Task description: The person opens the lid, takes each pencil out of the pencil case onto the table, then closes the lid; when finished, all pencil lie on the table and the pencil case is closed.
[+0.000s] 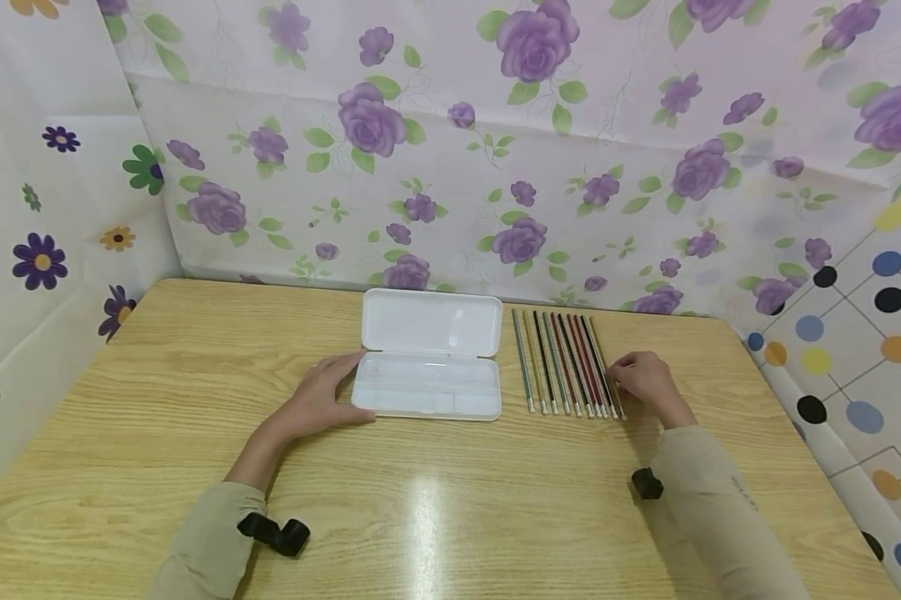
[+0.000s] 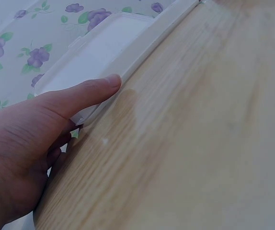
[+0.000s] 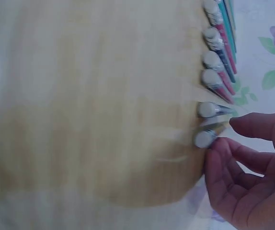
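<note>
An opened white pencil case (image 1: 426, 404) lies on the table, its lid (image 1: 427, 323) folded back toward the wall. My left hand (image 1: 317, 402) holds its left end, thumb along the front edge and fingers near the hinge corner. In the left wrist view the thumb (image 2: 92, 93) touches the case's side; the other fingers are partly hidden. Right of the case, several pencils with white eraser ends lie in a row. At the row's right end my right hand (image 1: 647, 382) pinches the gold pencil (image 1: 598, 340), whose white end (image 3: 205, 139) shows beside the fingertips.
The wooden table (image 1: 360, 508) runs back to a wall sheet with purple flowers (image 1: 521, 242). A dotted sheet (image 1: 863, 375) hangs at the right. Black wrist devices (image 1: 273, 533) sit on both sleeves. Inside the case are low dividers.
</note>
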A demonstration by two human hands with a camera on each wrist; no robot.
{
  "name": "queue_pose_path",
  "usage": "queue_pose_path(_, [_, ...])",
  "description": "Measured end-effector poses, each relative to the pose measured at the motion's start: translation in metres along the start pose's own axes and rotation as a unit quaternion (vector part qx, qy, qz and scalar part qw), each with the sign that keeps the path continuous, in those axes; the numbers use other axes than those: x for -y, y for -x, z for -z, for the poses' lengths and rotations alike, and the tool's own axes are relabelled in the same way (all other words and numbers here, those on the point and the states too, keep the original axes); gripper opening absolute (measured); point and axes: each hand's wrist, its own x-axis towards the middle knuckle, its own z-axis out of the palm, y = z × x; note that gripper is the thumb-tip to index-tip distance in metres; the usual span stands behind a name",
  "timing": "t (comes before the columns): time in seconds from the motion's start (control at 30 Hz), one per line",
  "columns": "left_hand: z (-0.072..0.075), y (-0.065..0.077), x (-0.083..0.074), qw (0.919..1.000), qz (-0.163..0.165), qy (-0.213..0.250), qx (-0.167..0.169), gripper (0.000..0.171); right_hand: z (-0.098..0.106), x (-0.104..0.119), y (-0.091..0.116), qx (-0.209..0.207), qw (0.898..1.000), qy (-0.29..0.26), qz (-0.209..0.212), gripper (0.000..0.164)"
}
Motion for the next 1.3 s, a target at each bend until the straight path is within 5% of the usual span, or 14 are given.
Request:
queue_pose_path(0.33, [0.0,0.0,0.0,1.0,-0.001,-0.002,-0.002,0.099,0.007,0.026,-0.008,0.011,0.998,-0.057,0.026,0.046])
queue_pose_path(0.6, [0.002,0.001,-0.002,1.0,0.0,-0.004,-0.001,0.098,-0.014,0.082,-0.033,0.045,0.987,-0.138,0.062,0.049])
queue_pose_path(0.8, [0.0,-0.001,-0.003,0.9999,-0.004,-0.013,0.001,0.097,-0.038,0.119,-0.052,0.094,0.965,-0.239,0.051,0.05])
queue_pose_path(1.03, [-0.001,-0.003,-0.002,0.9999,-0.007,-0.014,0.002,0.096,-0.056,0.132,-0.059,0.15,0.921,-0.36,0.0,0.048])
queue_pose_path(1.3, [0.0,-0.001,-0.002,1.0,0.005,-0.008,0.0,0.097,-0.063,0.131,-0.062,0.181,0.908,-0.377,-0.013,0.042])
